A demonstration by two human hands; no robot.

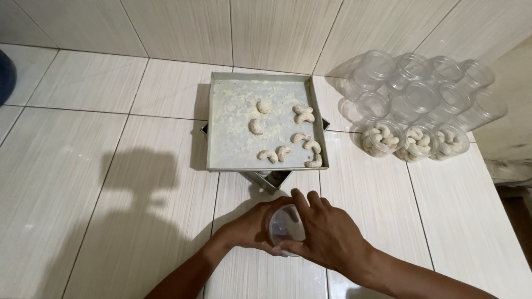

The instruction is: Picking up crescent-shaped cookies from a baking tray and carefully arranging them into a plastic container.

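In the head view, both hands meet low in the middle of the frame around a small clear plastic jar (286, 228), which sits just above the white tiled floor (83, 166) and just in front of the baking tray. The jar is round and see-through, with a faint bluish-grey sheen across its top; whether anything is inside it cannot be told, since the hands cover most of its wall. The left hand (249, 226) cups the jar from its left side, fingers curled around the wall. The right hand (327, 235) lies over the right side and top edge, fingers bent and pressed close together along the rim, so the jar is held between the two palms. Just beyond the hands lies a square metal tray (221, 149), dusted with white powder and crumbs, resting on a second tray (271, 178) that peeks out beneath its near edge. About ten pale crescent-shaped cookies (303, 114) lie scattered on the tray's right half. To the right, by the wall, stands a cluster of empty clear jars (421, 94), and in front of them three jars filled with cookies (417, 142).
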